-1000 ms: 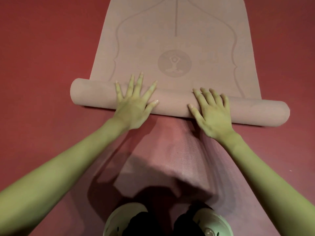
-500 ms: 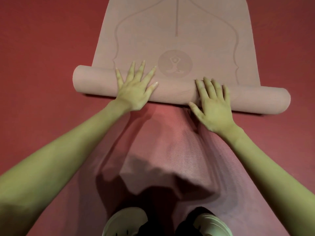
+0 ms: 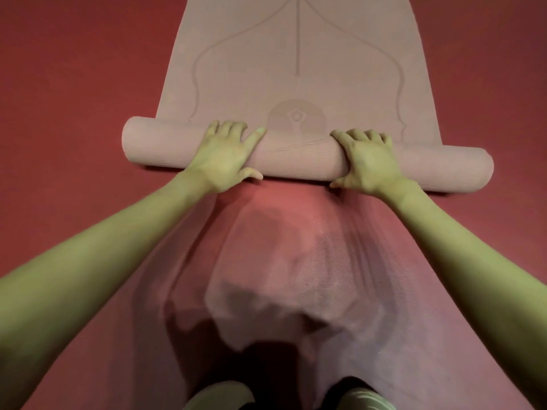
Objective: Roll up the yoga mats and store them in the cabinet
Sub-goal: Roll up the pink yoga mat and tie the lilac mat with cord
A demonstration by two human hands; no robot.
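My left hand point(image 3: 222, 156) and right hand point(image 3: 368, 161) each curl over the rolled part of the pinkish-brown rubber yoga mat point(image 3: 299, 69), gripping it square across the red floor point(image 3: 74, 84) so it winds evenly.

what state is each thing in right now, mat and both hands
mat: partly rolled, the far part flat on the floor
roll: lying across the mat, its right end nearer the camera than its left
left hand: on top of the roll, fingers curled over its far side
right hand: on top of the roll, fingers curled over its far side
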